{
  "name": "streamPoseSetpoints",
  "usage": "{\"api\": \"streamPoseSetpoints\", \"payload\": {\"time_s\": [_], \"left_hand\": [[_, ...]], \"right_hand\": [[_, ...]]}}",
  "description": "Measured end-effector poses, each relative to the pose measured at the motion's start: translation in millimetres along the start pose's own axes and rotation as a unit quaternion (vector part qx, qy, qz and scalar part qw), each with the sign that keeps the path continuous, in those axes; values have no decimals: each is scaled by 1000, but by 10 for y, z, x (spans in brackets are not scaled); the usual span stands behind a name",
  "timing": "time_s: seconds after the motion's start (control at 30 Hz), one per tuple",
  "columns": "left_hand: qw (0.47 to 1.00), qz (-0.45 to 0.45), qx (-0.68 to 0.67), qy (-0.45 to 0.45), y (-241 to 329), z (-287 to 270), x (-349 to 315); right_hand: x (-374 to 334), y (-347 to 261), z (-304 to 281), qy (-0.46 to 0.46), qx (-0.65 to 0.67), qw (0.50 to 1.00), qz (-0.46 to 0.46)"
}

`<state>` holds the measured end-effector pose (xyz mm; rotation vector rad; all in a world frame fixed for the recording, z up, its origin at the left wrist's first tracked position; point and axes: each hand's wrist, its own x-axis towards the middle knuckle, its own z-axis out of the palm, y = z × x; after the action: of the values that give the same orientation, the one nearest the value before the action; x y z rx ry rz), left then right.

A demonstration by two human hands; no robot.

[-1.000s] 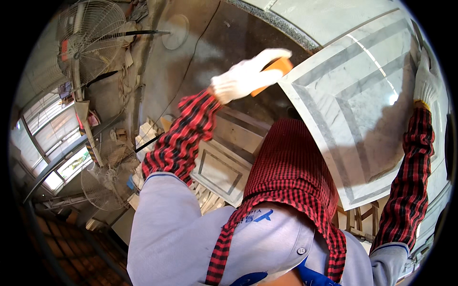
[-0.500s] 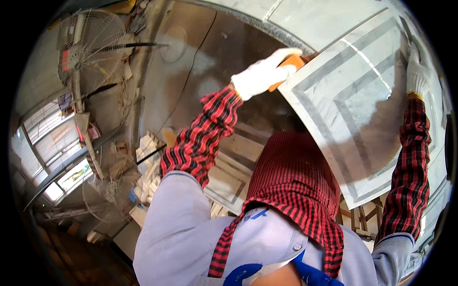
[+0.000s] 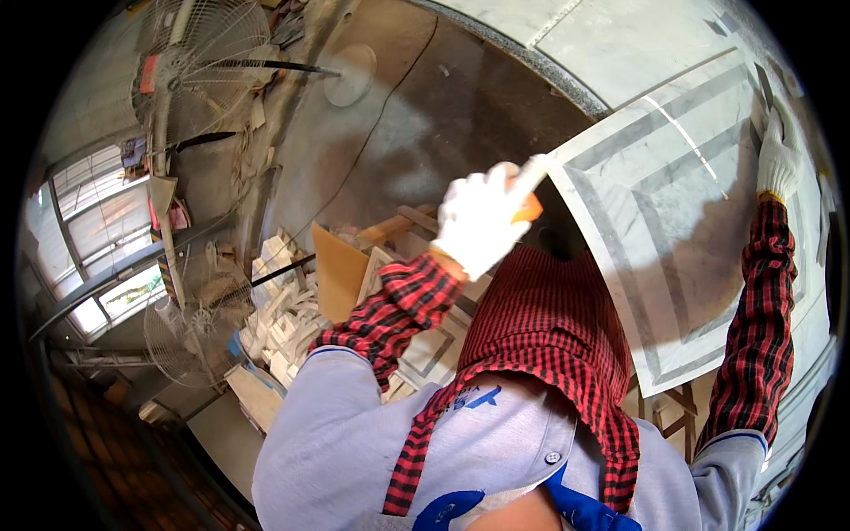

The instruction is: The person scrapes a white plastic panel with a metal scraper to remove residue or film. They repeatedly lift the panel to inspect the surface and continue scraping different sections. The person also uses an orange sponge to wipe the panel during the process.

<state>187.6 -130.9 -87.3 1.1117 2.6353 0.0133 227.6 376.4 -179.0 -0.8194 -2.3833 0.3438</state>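
My left hand (image 3: pixel 481 221), in a white knitted glove, is closed around an orange block (image 3: pixel 529 209). It is beside the near-left edge of a pale marble-look panel (image 3: pixel 620 234) with grey inlaid bands, and its fingertips come close to the panel's left corner. My right hand (image 3: pixel 779 164), gloved too, lies along the panel's far right side with fingers stretched out. A narrow dark shape (image 3: pixel 764 88) shows by those fingertips; I cannot tell what it is. Both forearms wear red and black checked sleeves.
Pale slabs (image 3: pixel 611 49) spread beyond the panel. Two caged fans (image 3: pixel 199 332) stand at left, near a heap of off-white offcuts (image 3: pixel 283 310). A tan board (image 3: pixel 338 274) leans below my left hand. A dark cable (image 3: pixel 390 102) crosses the floor.
My left hand has drawn back from the panel's left corner toward my body, still gripping the orange block. My right hand stays by the panel's right side. The view has shifted slightly.
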Motion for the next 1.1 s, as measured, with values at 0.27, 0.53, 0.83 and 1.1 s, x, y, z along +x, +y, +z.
{"api": "streamPoseSetpoints", "payload": {"time_s": [0.27,0.53,0.83,1.1], "left_hand": [[996,-80,-33,-13,93,218,146],[998,-43,-49,24,169,182,294],[998,-37,-47,22,52,13,352],[980,-127,-126,-84,-337,129,-71]], "right_hand": [[27,-24,47,-19,-2,999,30],[-21,-127,31,2,50,999,13],[-56,-290,-13,-2,41,997,62],[-32,-150,21,-6,61,997,45]]}}
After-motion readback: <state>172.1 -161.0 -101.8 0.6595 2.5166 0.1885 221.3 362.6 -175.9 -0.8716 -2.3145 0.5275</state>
